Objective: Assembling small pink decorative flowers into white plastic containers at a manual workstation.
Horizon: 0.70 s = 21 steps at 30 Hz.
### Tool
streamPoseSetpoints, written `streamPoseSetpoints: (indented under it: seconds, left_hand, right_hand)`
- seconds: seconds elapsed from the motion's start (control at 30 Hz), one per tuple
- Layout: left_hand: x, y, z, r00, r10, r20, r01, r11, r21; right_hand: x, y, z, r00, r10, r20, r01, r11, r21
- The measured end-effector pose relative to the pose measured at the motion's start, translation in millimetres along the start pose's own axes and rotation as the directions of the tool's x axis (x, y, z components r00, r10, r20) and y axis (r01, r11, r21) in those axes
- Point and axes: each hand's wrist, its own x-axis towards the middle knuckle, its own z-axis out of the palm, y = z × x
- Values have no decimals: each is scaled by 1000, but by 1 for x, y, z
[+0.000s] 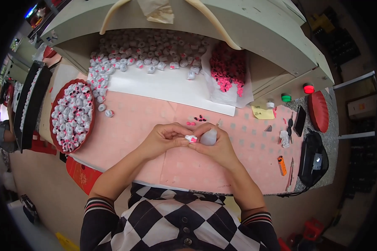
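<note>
My left hand (pixel 160 139) pinches a small white rounded piece (pixel 190 138) with a pink patch, held just above the pink cloth (pixel 130 125). In my right hand (pixel 220 149) is a translucent squeeze bottle (pixel 209 137) with a thin tip (pixel 218 121) angled up and away from me. The right fingertips also meet the white piece, close to its pink patch. Just beyond my hands lie a few pink bits (pixel 191 124) and several dark bits (pixel 200 118). My fingers partly hide both the piece and the bottle.
A red basket (pixel 52 121) full of similar white pieces stands left. More white pieces (pixel 146 52) heap under the cabinet (pixel 272 37), beside a bag of pink parts (pixel 228 69). To the right lie an orange lighter (pixel 282 165), tweezers (pixel 290 171), a phone (pixel 300 121) and a black pouch (pixel 313 161).
</note>
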Motion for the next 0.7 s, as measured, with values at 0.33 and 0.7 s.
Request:
streamPoseSetpoints:
  seconds: [0.33, 0.7]
  left_hand:
    - [-54, 59, -22, 840, 417, -347, -205, 837, 508]
    - [-78, 68, -82, 733, 593, -334, 416, -2, 909]
  right_hand:
    - [-6, -19, -3, 973, 232, -10, -230, 968, 97]
    - [-8, -12, 2, 992, 33, -122, -38, 998, -42]
